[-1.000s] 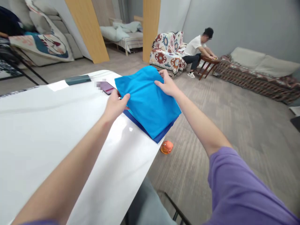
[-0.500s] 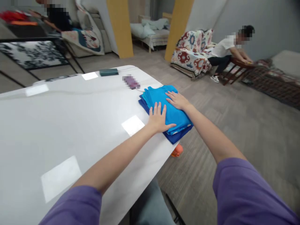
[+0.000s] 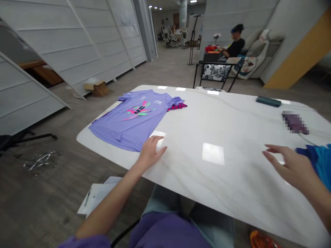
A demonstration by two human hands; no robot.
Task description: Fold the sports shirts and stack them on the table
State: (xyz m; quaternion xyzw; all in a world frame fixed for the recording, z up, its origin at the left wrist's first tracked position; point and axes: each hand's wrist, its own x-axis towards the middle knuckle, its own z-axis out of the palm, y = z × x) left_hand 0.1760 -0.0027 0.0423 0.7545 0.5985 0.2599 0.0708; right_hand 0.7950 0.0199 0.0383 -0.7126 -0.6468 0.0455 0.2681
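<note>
Lilac shirt (image 3: 151, 120), ahead of and to the left of my left hand (image 3: 150, 153): chest print (image 3: 141, 110) in pink, green and black. Striped cloth (image 3: 178, 106) beyond that hand: red and dark purple. Table (image 3: 207, 186) beneath both my hands: white, faintly veined. Fabric stack (image 3: 323, 162) right of my right hand (image 3: 293, 165): bright blue and dark blue. Case (image 3: 268, 101) beyond my right hand: dark green. Pixelated item (image 3: 294, 122), nearer that hand: purple. Chair back (image 3: 216, 72), far ahead between my hands: black-and-white mottled panel, black frame. My sleeve (image 3: 85, 241), behind my left hand: purple.
</note>
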